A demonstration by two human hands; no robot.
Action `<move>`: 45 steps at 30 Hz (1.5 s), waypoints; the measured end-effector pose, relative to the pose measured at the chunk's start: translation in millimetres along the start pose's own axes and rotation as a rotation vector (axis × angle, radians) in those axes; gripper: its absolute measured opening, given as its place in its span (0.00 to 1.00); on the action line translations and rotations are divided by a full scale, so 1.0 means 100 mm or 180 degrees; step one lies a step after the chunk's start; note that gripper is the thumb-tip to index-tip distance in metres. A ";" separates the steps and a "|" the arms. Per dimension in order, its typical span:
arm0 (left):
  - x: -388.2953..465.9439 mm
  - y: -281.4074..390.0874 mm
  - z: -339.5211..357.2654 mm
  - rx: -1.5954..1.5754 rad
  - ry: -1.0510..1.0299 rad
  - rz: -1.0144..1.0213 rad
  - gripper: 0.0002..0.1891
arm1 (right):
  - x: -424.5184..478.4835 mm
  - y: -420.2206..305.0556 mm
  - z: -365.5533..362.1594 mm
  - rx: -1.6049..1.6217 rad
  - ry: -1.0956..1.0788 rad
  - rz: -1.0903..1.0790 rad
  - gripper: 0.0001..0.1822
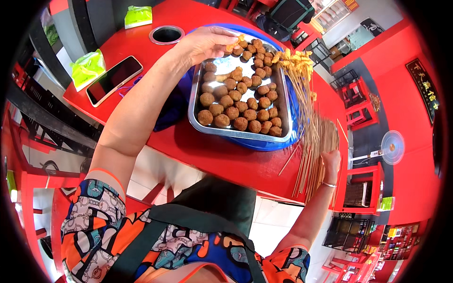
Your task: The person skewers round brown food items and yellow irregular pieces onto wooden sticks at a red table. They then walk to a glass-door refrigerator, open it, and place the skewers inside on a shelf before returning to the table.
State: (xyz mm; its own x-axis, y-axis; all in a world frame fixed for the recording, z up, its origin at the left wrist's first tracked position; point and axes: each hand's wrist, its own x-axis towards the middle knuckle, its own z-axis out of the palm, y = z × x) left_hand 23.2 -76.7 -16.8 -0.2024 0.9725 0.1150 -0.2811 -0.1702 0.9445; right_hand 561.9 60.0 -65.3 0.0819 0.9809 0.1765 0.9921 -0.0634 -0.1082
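Note:
My left hand (208, 43) reaches over the far left part of a steel tray (240, 133), its fingers closed on a yellow fried piece of food (234, 44). Brown fried balls (231, 113) lie in the tray, which rests on a blue plastic tray (263, 145). Skewers with yellow food pieces (295, 60) on their far ends lie along the tray's right side. At the right, my right hand (331, 162) is on a bundle of thin wooden skewers (316, 141); whether its fingers grip some of them is hidden.
On the red table (212, 154) a smartphone (115, 80) lies left of my forearm, beside a green tissue pack (88, 69). Farther back are another green pack (138, 16) and a round metal-rimmed hole (166, 35). A fan (392, 147) stands beyond the table's right side.

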 end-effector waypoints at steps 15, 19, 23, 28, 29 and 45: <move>-0.02 -0.01 0.02 -0.0274 -0.0131 0.0005 0.16 | -1.29 -1.26 -0.93 0.2885 0.0933 -0.1569 0.04; -0.01 -0.05 0.10 -0.0567 -0.0065 -0.0167 0.14 | -1.84 -1.85 -0.84 0.3182 0.0327 -0.1576 0.08; -0.06 0.00 0.18 -0.0390 -0.0075 0.0064 0.13 | -1.96 -2.16 -0.73 0.3310 0.0221 -0.1787 0.07; -0.13 0.03 0.26 0.0006 0.0135 0.0466 0.11 | -1.98 -2.27 -0.70 0.2481 0.0641 -0.2299 0.06; -0.13 0.03 0.25 0.0117 0.0138 0.0506 0.11 | -1.97 -2.29 -0.70 0.2467 0.0677 -0.2352 0.06; -0.20 -0.04 0.48 0.0927 0.0483 0.1593 0.05 | -1.97 -2.42 -0.64 0.3094 0.0380 -0.1955 0.07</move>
State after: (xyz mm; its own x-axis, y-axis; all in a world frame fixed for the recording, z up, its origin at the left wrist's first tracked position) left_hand 73.7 -87.5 -7.8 -0.3817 0.7481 0.5428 0.1474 -0.5305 0.8348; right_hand 311.8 -129.3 -10.8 -0.3292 0.7704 0.5460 0.3804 0.6374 -0.6701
